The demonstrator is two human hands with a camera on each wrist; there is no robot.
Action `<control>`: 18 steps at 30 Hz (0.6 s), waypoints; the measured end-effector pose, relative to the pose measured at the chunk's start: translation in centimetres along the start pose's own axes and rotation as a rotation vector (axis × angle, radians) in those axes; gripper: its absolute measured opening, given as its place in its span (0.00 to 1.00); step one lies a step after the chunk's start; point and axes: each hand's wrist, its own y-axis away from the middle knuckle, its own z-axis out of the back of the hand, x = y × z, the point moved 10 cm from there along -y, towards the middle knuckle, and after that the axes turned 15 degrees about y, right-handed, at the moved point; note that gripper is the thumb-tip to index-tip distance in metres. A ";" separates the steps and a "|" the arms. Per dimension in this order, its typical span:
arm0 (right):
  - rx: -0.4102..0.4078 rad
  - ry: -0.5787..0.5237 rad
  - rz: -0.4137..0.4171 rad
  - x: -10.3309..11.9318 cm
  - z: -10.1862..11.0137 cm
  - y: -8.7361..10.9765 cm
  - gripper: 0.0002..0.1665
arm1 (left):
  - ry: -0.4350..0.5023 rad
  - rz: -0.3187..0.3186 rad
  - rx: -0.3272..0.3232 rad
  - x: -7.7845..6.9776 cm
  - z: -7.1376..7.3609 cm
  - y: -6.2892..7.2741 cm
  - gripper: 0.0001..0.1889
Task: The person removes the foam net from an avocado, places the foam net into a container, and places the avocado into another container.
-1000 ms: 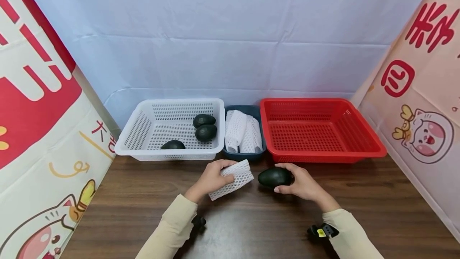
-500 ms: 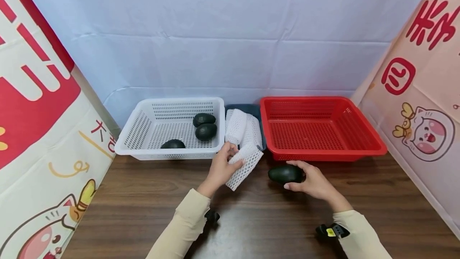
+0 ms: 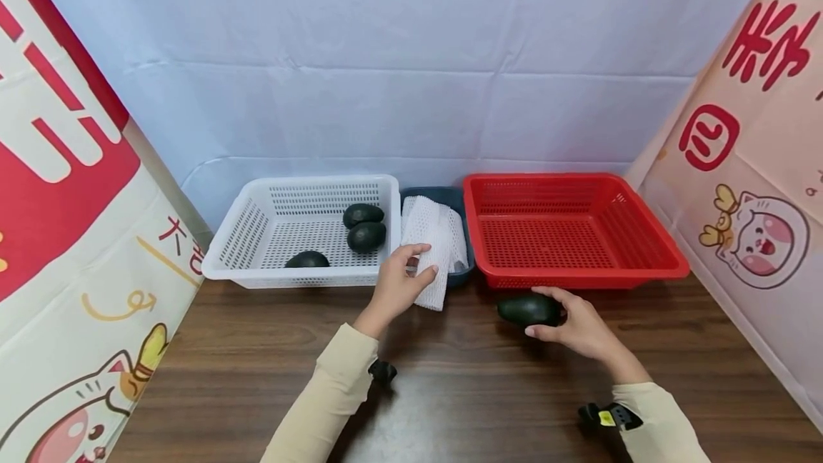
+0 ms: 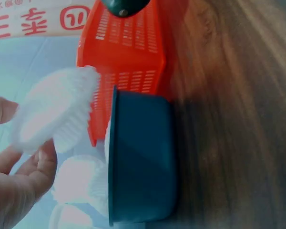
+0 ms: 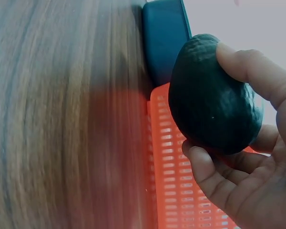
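My left hand (image 3: 400, 288) pinches a white foam net sleeve (image 3: 435, 263) between thumb and fingers at the front of a small dark blue bin (image 3: 459, 279). In the left wrist view the sleeve (image 4: 62, 102) is above the bin's rim, with the bin's side wall (image 4: 143, 157) below and to the right. More foam sleeves (image 3: 456, 234) lie in the bin, partly covered by it. My right hand (image 3: 579, 324) grips a dark green avocado (image 3: 529, 310) in front of the red basket (image 3: 579, 281); the right wrist view shows thumb and fingers around the avocado (image 5: 209, 95).
A white basket (image 3: 296, 279) at the left holds 3 avocados, two of them touching (image 3: 366, 237). The blue bin stands between it and the red basket. All rest on a brown wooden table (image 3: 463, 391), with a pale cloth (image 3: 411, 91) behind and printed cloths at the sides.
My left hand has moved right and up to the blue bin with the foam net sleeve, which now stands more upright. My right hand has shifted right with the avocado.
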 end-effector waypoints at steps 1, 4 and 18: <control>-0.001 0.001 -0.005 -0.1 0.1 0.1 0.44 | -0.004 -0.010 0.013 -0.1 -0.1 -0.1 0.19; -0.003 0.002 -0.019 -0.5 0.4 0.2 0.44 | -0.020 -0.022 0.051 -0.3 -0.3 -0.4 0.24; -0.008 0.009 -0.030 -1.4 1.3 0.7 0.43 | -0.057 0.079 0.082 0.5 -0.2 -2.4 0.30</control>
